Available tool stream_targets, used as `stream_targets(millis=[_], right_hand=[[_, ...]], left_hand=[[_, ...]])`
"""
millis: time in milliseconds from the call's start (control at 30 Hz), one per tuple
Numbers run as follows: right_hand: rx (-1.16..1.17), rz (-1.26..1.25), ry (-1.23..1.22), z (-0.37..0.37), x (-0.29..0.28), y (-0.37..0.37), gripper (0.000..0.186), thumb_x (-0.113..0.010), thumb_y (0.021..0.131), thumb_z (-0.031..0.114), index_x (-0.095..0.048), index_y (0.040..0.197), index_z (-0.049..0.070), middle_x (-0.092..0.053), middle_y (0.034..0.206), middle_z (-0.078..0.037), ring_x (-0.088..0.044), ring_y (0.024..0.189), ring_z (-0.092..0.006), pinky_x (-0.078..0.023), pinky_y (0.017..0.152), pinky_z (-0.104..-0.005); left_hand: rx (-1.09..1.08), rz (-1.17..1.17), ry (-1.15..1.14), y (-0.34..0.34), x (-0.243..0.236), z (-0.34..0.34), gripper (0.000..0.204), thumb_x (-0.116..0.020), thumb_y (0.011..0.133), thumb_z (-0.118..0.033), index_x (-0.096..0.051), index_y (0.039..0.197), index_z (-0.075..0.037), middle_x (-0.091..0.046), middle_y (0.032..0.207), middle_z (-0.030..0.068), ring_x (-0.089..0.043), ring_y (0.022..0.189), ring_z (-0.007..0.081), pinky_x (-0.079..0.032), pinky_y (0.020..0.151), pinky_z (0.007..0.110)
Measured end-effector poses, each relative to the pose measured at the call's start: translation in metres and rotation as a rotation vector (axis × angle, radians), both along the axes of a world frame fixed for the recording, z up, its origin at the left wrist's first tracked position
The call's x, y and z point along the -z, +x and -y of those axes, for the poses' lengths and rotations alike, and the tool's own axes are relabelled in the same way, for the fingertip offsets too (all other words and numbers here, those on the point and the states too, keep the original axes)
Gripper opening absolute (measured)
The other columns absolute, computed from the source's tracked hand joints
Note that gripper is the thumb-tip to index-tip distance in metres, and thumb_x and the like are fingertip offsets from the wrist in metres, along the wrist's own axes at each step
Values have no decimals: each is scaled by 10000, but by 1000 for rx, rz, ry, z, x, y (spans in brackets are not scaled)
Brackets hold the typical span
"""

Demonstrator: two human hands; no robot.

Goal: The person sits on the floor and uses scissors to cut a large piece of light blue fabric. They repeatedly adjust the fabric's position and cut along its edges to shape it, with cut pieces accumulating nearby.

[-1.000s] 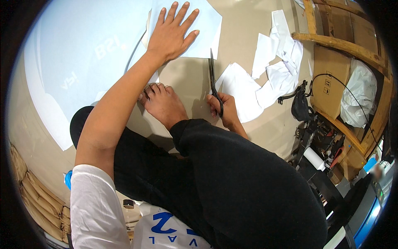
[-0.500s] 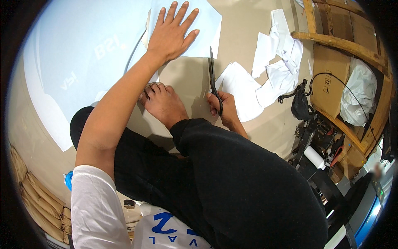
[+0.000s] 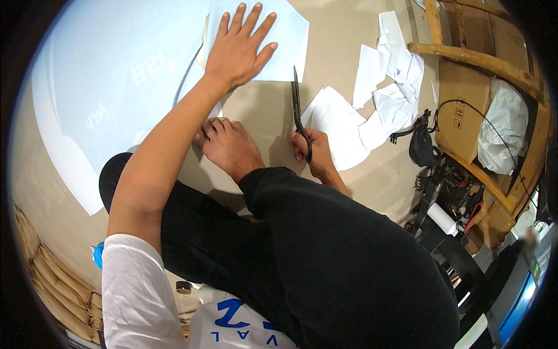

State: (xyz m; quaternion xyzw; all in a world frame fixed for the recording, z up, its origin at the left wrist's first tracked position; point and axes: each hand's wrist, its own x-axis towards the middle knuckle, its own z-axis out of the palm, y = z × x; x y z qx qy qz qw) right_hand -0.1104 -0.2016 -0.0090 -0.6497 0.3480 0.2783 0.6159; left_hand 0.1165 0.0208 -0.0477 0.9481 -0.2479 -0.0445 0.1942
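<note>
My left hand [image 3: 239, 55] lies flat with fingers spread on a light blue sheet with an angular outline [image 3: 286, 43]. A pair of black scissors [image 3: 298, 107] is in my right hand [image 3: 317, 152], its fingers closed around the handles. The blades look closed and point away from me, their tip close to the sheet's lower right corner. Whether the tip touches the sheet I cannot tell. To the left spreads a larger light blue sheet [image 3: 116, 52], with white paper showing along its edge. My bare foot [image 3: 232, 145] rests on the floor between my hands.
White paper scraps [image 3: 343, 131] lie right of the scissors. Further right are a black pouch with straps [image 3: 423, 145], a cardboard box [image 3: 462, 131], a white plastic bag [image 3: 504, 128] and a wooden frame [image 3: 482, 61]. Beige folded fabric [image 3: 55, 279] lies at lower left.
</note>
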Motion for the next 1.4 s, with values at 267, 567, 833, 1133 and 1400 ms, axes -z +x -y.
stream_targets(millis=[267, 567, 833, 1133, 1400], right_hand=[[-7, 24, 11, 0, 5, -2, 330, -779, 1010, 273, -682, 806, 33, -602, 622, -14, -533, 498, -91, -392, 458, -274], [-15, 27, 10, 1, 7, -4, 308, -770, 1016, 229, -664, 809, 26, -596, 619, -18, -535, 474, -96, -405, 439, -268], [1, 10, 7, -4, 0, -2, 312, -771, 1008, 244, -663, 793, 45, -605, 613, -19, -539, 466, -101, -410, 435, -272], [25, 14, 18, -5, 4, 3, 338, -805, 988, 315, -703, 816, 44, -620, 624, -15, -542, 497, -96, -396, 459, -271], [35, 12, 32, -7, 2, 6, 312, -794, 994, 280, -689, 824, 39, -608, 625, -14, -540, 492, -99, -405, 456, -273]], left_hand=[[-64, 217, 211, -5, 17, 7, 660, -366, 1157, -570, -315, 1756, -296, -294, 1814, 107, -214, 1682, 386, -151, 1375, 594], [-62, 244, 176, -5, 21, 6, 673, -374, 1151, -569, -342, 1748, -259, -317, 1805, 123, -234, 1673, 402, -155, 1369, 585], [-61, 217, 209, -6, 17, 7, 672, -353, 1156, -575, -298, 1761, -287, -291, 1812, 123, -219, 1677, 405, -152, 1373, 604], [-69, 175, 214, -15, 13, 9, 677, -335, 1159, -571, -282, 1765, -276, -255, 1824, 130, -178, 1688, 410, -127, 1374, 613], [-79, 183, 200, -18, 18, 8, 675, -336, 1160, -567, -284, 1766, -274, -253, 1826, 131, -178, 1687, 415, -134, 1370, 618]])
